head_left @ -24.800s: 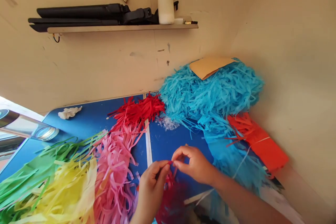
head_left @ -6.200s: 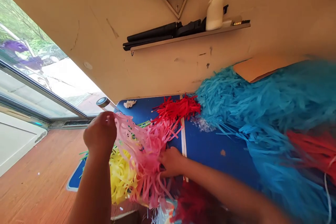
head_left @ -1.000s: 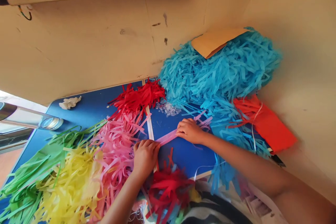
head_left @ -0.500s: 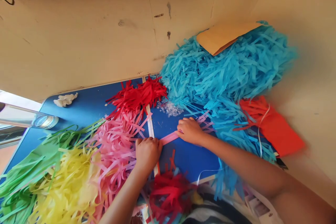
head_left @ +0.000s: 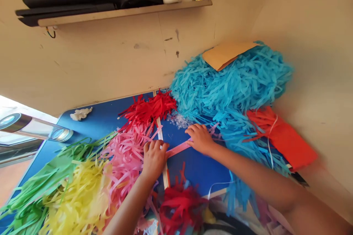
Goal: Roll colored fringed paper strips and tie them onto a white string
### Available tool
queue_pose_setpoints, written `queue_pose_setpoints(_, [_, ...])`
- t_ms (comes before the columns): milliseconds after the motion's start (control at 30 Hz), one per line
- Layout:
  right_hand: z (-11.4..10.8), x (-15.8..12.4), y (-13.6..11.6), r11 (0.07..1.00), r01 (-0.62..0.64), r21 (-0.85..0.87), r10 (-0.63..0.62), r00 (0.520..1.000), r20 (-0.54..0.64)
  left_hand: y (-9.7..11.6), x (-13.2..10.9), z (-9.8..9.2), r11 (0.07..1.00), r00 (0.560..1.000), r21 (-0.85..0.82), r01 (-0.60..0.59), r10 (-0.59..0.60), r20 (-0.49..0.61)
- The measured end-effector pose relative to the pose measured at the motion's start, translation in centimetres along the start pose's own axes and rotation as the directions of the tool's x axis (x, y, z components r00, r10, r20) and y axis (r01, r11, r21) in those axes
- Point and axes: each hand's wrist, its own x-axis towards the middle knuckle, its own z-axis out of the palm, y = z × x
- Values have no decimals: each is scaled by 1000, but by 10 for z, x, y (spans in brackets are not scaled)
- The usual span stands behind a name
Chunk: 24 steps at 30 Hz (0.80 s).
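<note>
A folded strip of pink tissue paper (head_left: 178, 149) runs between my two hands over the blue table (head_left: 190, 167). My left hand (head_left: 154, 157) grips its near end, beside a pile of pink fringe (head_left: 125, 154). My right hand (head_left: 200, 138) is closed on the strip farther along, where its fringed end spreads out behind the fingers. Red fringe (head_left: 150, 108) lies beyond my left hand, and a red tissue bunch (head_left: 180, 205) sits close to my body. Both thumbs are mostly hidden.
Blue tissue fringe (head_left: 228, 84) is heaped at the back right with a brown envelope (head_left: 227, 55) on top. Orange-red paper (head_left: 295, 141) lies at the right. Yellow (head_left: 78, 198) and green fringe (head_left: 52, 170) fill the left, near a clear bottle (head_left: 38, 127). A shelf (head_left: 124, 14) juts from the wall.
The view has tilted up, bringing the shelf and its items into sight. Both hands stay on the pink strip, their fingers slightly more lifted and spread.
</note>
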Motion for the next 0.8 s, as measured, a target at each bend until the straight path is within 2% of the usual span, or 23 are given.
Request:
queue_pose_setpoints(67, [0, -5, -4, 981, 193, -13, -193, 981, -29, 2, -1, 0, 993, 993, -19, -115, 115, -8])
queue_pose_setpoints(133, [4, -8, -8, 912, 407, -55, -410, 912, -37, 6, -2, 0, 981, 981, -30, -192, 192, -12])
queue_pose_setpoints(200, [11, -7, -9, 858, 502, -103, -509, 860, -45, 10, -4, 1, 979, 979, -26, -202, 201, -34])
queue_pose_setpoints(333, [19, 3, -3, 870, 479, -117, -489, 869, -73, 18, -4, 0, 988, 984, -8, -154, 152, -96])
queue_pose_setpoints(467, [12, 6, -2, 891, 438, -116, -449, 888, -95, 21, -2, 0, 990, 981, -2, -140, 138, -138])
queue_pose_setpoints(667, [11, -6, -19, 906, 410, -108, -420, 903, -89, 25, -3, 2, 991, 979, -41, -125, 116, -167])
queue_pose_setpoints(800, [17, -17, -4, 937, 347, -52, -349, 935, -57, 20, -14, 4, 987, 983, -95, -130, 116, -141])
